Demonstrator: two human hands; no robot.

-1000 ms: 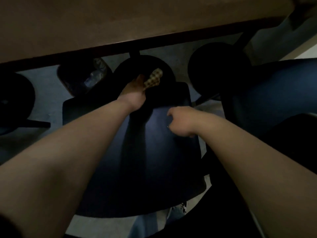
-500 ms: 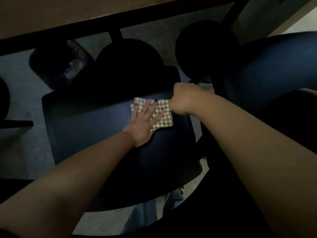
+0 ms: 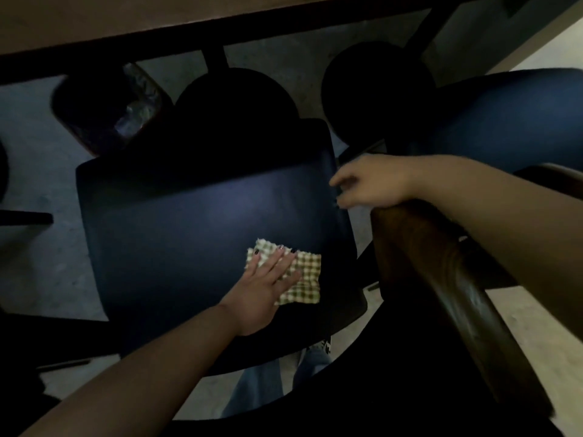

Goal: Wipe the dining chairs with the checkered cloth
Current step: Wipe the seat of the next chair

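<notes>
A dark blue dining chair seat (image 3: 195,234) fills the middle of the view, below a table edge. The checkered cloth (image 3: 304,280), cream and olive, lies flat on the seat's near right part. My left hand (image 3: 268,285) presses flat on the cloth with straight, spread fingers. My right hand (image 3: 367,184) hovers at the seat's right edge, fingers loosely bent, holding nothing; whether it touches the edge is unclear. A brown wooden chair back rail (image 3: 448,288) runs under my right forearm.
A brown table (image 3: 126,17) with a dark frame spans the top. Round dark stool seats (image 3: 377,89) stand beyond the chair. A second blue chair (image 3: 517,121) sits at the right. A dark bin (image 3: 104,105) with crumpled plastic stands far left on the grey floor.
My left hand has slid the cloth across the seat toward me and to the right. My right hand let go of the cloth's edge and moved out to the seat's right side.
</notes>
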